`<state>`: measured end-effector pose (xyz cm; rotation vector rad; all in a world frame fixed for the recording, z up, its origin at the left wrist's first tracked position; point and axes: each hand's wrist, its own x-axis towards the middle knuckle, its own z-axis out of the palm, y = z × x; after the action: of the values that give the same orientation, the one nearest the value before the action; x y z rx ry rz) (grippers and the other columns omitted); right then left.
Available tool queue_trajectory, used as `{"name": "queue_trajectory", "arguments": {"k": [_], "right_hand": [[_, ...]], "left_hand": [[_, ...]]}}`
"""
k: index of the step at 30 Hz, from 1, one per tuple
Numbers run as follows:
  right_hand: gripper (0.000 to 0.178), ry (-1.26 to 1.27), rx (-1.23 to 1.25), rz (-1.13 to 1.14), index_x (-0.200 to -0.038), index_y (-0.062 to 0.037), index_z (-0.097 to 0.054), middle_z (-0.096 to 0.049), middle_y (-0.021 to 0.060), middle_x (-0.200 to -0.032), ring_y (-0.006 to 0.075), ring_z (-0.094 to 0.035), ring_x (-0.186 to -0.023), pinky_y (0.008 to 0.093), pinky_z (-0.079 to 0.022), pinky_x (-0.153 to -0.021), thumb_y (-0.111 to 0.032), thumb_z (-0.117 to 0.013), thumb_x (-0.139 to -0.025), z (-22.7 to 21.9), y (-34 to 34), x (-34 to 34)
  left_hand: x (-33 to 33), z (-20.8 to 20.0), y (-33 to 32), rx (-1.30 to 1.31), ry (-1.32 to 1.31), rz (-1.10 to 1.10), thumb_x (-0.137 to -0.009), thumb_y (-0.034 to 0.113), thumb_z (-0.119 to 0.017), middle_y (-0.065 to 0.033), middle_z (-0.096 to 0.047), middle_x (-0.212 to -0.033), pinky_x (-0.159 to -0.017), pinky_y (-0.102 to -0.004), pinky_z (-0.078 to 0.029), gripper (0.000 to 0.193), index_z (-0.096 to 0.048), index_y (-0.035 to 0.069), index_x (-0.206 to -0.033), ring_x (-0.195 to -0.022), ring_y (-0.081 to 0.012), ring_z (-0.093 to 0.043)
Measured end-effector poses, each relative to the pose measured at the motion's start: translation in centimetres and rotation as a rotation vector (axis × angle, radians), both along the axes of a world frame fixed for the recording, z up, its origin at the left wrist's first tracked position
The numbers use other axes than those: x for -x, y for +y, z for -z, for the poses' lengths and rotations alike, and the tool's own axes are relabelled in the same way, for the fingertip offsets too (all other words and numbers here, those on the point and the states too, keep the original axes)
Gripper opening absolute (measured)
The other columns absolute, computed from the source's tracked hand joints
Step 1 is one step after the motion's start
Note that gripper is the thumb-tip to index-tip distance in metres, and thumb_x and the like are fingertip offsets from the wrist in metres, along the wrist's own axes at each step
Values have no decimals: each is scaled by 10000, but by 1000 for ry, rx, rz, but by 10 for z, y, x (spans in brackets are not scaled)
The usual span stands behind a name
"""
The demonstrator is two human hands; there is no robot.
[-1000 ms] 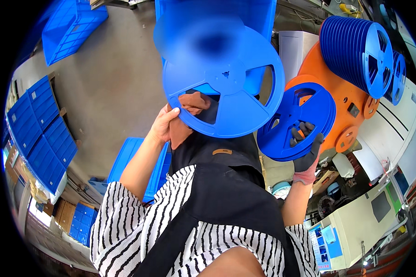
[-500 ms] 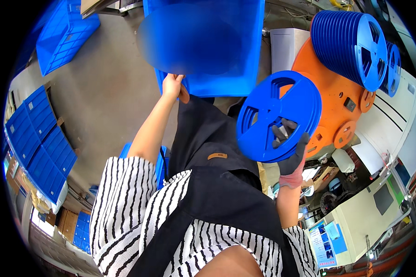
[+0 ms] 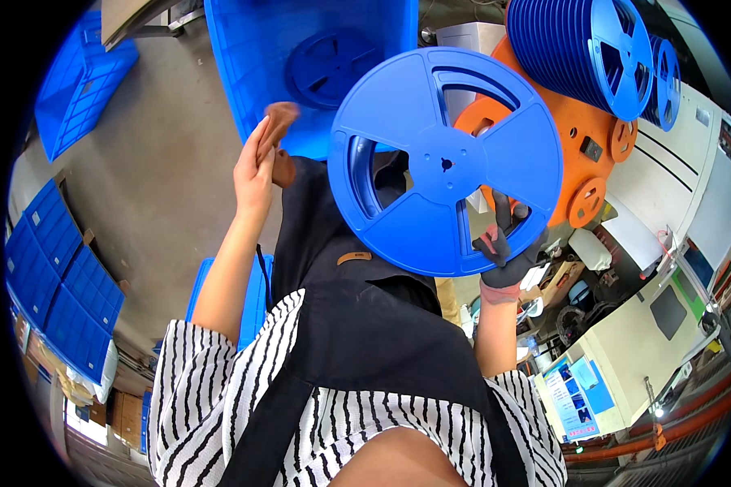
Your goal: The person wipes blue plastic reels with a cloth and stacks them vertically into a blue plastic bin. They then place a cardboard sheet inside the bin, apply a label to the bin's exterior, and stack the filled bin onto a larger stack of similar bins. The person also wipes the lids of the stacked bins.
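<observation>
My left hand is bare and closed around a brown, slightly blurred piece whose kind I cannot make out. It is beside the near left corner of a large blue bin. Inside that bin a dark blue slotted reel lies flat. My right hand, in a dark grey glove with a pink cuff, grips a big blue reel by its lower right rim, fingers through a cut-out. The reel faces up in front of my black apron; another edge shows behind it.
An orange machine with small wheels stands at the right. Above it a row of blue reels hangs side by side. A cream cabinet is at lower right, blue crates at left, and another blue crate at far left.
The dark blue blur over the bin is gone, and a reel now shows inside it. The held blue reel has come up and left, turned more face-on. My left hand has drawn back leftward.
</observation>
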<state>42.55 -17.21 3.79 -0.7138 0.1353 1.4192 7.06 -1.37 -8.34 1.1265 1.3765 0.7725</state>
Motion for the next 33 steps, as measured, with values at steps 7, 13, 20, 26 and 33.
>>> {"name": "queue_trajectory", "arguments": {"k": [7, 13, 20, 26, 33], "right_hand": [[513, 201, 40, 96, -1248, -79, -539, -330, 193, -1522, 188, -589, -678, 280, -450, -573, -498, -500, -954, 8, 7, 7], [494, 285, 113, 156, -1217, -6, -529, -261, 239, -1534, 64, -487, -587, 179, -442, -500, -417, -565, -945, -1, 28, 9], [699, 32, 202, -12, -1426, -20, -365, -292, 259, -1509, 311, -592, -1116, 363, -539, -852, -479, -560, -936, -18, 66, 21], [655, -324, 347, -332, -1382, -29, -395, -496, 198, -1337, 288, -615, -1069, 358, -533, -823, -537, -461, -973, -13, 29, 4], [586, -863, 674, -466, -1386, -17, -419, -483, 160, -1351, 316, -560, -1173, 409, -510, -900, -455, -466, -999, -36, 21, 16]], "left_hand": [[-19, -74, -4, -592, 274, 1043, -770, 91, -707, -69, -523, -1382, -1138, -487, -298, 609, -521, 157, -1346, -1344, -294, -419], [-22, -65, -7, -673, 209, 1106, -756, 101, -714, -83, -558, -1281, -1103, -492, -358, 575, -538, 115, -1303, -1310, -305, -455], [-14, -61, -16, -474, 80, 799, -813, 18, -644, -88, -614, -1116, -957, -382, -492, 366, -596, 72, -1172, -1098, -278, -600], [21, -46, -34, 687, -576, -73, -889, 55, -632, -85, -605, -1199, -950, -366, -489, 375, -527, 64, -1248, -1070, -228, -609], [49, -18, -53, 823, -888, -325, -861, 81, -660, -142, -570, -1232, -943, -470, -511, 518, -439, 93, -1330, -1094, -316, -603]]}}
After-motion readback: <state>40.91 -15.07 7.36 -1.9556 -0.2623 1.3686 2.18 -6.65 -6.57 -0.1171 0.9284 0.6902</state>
